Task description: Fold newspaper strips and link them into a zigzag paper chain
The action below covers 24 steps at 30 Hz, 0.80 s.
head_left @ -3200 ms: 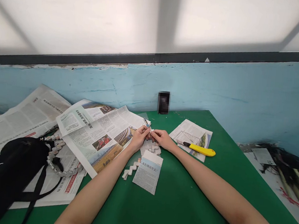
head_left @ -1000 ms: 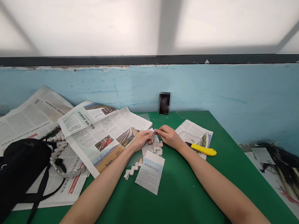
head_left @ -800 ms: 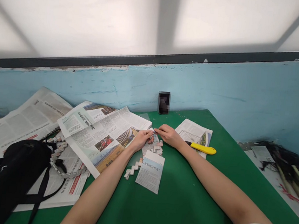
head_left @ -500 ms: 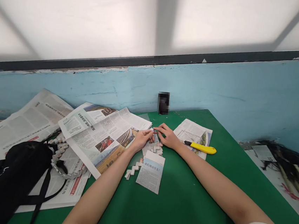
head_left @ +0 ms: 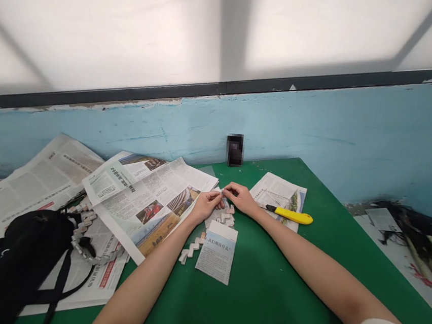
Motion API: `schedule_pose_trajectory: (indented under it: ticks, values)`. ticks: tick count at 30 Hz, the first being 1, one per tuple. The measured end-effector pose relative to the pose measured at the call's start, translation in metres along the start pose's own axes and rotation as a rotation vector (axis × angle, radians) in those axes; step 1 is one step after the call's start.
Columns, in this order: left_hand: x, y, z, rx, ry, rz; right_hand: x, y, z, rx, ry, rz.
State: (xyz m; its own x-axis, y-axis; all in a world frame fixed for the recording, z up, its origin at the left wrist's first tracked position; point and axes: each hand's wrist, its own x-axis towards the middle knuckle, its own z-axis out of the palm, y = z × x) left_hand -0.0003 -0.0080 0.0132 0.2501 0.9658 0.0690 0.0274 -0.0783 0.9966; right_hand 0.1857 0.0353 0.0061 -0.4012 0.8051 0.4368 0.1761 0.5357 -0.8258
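Observation:
My left hand (head_left: 208, 205) is closed, its thumb and fingers pinching a small piece of paper (head_left: 222, 190). The fingertips of my right hand (head_left: 240, 197) meet the left ones at this same piece, pressed together on it. Its exact folds are too small to make out. Just below the hands lies a zigzag chain of folded paper (head_left: 227, 217), and more of such chain (head_left: 191, 249) shows lower left. Partly over it rests a cut rectangle of newspaper (head_left: 217, 254).
A yellow utility knife (head_left: 293, 215) lies across folded newspaper (head_left: 274, 190) on the right. Spread newspaper sheets (head_left: 151, 196) cover the left side, with a black bag (head_left: 27, 251) and a paper-link chain (head_left: 94, 257) on them. A dark pixelated object (head_left: 235, 150) leans against the wall.
My right hand's fingers have drawn together and closed in on the small paper at the left fingertips. The view has shifted slightly.

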Motion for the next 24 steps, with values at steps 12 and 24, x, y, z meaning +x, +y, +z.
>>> schedule_pose_trajectory:
  ticks: [12, 24]
  values:
    - [-0.004, 0.010, 0.001, 0.100, 0.013, -0.010, 0.000, -0.004, 0.000, 0.148, 0.012, 0.150]
    - [-0.005, 0.010, -0.002, 0.088, -0.060, -0.010, -0.001, -0.009, 0.003, 0.232, 0.020, 0.130]
